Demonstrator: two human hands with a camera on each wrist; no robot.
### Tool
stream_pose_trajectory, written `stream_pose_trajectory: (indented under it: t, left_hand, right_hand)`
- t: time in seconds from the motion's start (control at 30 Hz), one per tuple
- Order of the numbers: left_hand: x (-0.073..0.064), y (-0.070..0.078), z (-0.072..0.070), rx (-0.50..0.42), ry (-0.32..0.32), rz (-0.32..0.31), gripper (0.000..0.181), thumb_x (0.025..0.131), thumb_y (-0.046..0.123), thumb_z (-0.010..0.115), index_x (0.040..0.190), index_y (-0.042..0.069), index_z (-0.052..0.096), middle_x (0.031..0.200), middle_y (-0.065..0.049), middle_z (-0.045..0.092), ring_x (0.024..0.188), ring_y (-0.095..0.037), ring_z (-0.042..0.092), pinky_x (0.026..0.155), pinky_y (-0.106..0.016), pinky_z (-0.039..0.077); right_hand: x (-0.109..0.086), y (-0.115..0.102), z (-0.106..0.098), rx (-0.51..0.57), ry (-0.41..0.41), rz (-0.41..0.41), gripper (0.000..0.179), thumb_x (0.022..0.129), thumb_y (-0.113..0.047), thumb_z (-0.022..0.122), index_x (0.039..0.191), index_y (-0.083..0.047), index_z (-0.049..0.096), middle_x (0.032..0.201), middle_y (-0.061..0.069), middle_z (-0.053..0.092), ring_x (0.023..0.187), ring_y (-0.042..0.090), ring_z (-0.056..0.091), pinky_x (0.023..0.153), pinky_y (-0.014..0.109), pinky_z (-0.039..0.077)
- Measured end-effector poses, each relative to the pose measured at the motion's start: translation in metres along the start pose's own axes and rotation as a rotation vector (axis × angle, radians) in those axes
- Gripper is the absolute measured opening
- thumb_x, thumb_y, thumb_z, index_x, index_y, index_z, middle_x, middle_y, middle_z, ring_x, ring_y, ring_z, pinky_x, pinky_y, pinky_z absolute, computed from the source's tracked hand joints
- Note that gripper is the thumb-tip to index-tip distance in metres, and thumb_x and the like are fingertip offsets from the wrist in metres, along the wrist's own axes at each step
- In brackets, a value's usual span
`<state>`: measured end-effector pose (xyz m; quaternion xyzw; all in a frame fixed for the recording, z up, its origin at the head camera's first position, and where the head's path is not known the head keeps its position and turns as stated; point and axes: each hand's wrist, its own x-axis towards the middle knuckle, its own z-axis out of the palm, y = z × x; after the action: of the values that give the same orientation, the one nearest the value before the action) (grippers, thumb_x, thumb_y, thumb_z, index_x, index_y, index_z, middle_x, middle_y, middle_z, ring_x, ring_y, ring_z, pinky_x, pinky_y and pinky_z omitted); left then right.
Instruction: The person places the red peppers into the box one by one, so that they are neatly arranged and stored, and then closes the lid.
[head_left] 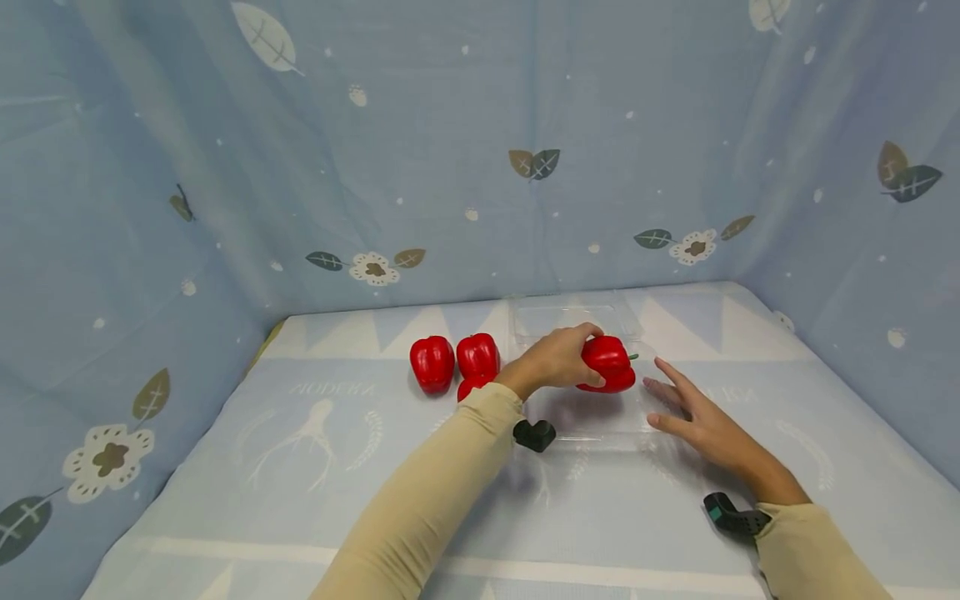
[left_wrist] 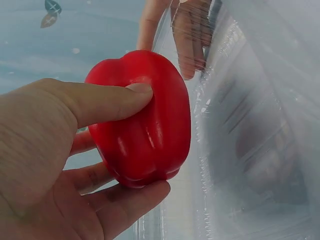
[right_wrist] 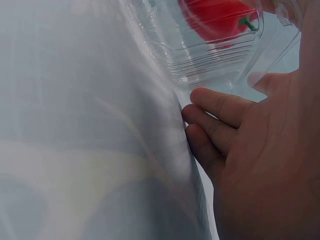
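In my left hand (head_left: 558, 358) I grip a red bell pepper (head_left: 609, 365) with a green stem, thumb on one side and fingers round the other. The left wrist view shows the thumb pressed along the pepper (left_wrist: 142, 130). Under and around it is a clear plastic container (head_left: 592, 437), its see-through lid (head_left: 573, 315) folded back behind. My right hand (head_left: 701, 425) is beside the container's right side with its fingers spread and holding nothing. From the right wrist, the fingertips (right_wrist: 202, 95) appear right by the clear wall (right_wrist: 210, 65).
Left of the container, a red pepper (head_left: 432, 365) stands beside another red pepper (head_left: 478, 357). One more red pepper (head_left: 472, 386) is partly hidden by my left forearm. A patterned cloth covers the table (head_left: 300, 517), and a blue curtain (head_left: 450, 167) hangs behind and at the sides.
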<state>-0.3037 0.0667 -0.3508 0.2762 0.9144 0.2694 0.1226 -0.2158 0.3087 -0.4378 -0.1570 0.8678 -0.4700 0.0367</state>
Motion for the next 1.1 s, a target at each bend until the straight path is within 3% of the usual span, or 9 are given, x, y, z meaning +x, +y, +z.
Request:
stream_pose_trajectory:
  t: [0.2, 0.5, 0.77, 1.1]
  left_hand:
    - [0.004, 0.003, 0.002, 0.030, -0.009, 0.018, 0.065, 0.085, 0.021, 0.081, 0.142, 0.015, 0.051, 0.122, -0.001, 0.063, 0.102, -0.014, 0.056, 0.080, -0.026, 0.053]
    - [0.007, 0.005, 0.009, 0.099, -0.030, -0.003, 0.063, 0.085, 0.020, 0.078, 0.142, 0.017, 0.052, 0.120, -0.002, 0.060, 0.101, -0.013, 0.056, 0.081, -0.025, 0.052]
    - [0.010, 0.014, 0.013, 0.127, -0.007, 0.004, 0.063, 0.084, 0.022, 0.079, 0.141, 0.016, 0.054, 0.120, -0.001, 0.061, 0.100, -0.012, 0.056, 0.081, -0.024, 0.051]
    - [0.010, 0.016, 0.020, 0.251, 0.029, -0.013, 0.064, 0.085, 0.028, 0.079, 0.142, 0.019, 0.052, 0.121, -0.003, 0.059, 0.099, -0.016, 0.059, 0.083, -0.029, 0.053]
  right_hand:
    - [0.003, -0.001, -0.001, 0.004, -0.003, -0.015, 0.089, 0.098, -0.026, 0.063, 0.162, -0.019, 0.003, 0.157, 0.026, 0.032, 0.144, 0.049, 0.025, 0.101, 0.081, 0.018]
    - [0.001, 0.001, 0.000, 0.012, -0.008, -0.011, 0.088, 0.098, -0.026, 0.063, 0.162, -0.017, 0.003, 0.157, 0.026, 0.031, 0.144, 0.048, 0.027, 0.102, 0.079, 0.021]
    - [-0.001, -0.001, -0.001, 0.021, 0.002, -0.005, 0.089, 0.098, -0.026, 0.063, 0.162, -0.017, 0.003, 0.157, 0.027, 0.029, 0.144, 0.048, 0.026, 0.103, 0.078, 0.021]
    - [-0.001, -0.001, 0.000, 0.023, 0.001, 0.007, 0.089, 0.098, -0.028, 0.064, 0.162, -0.020, 0.004, 0.157, 0.025, 0.032, 0.144, 0.047, 0.027, 0.103, 0.078, 0.022]
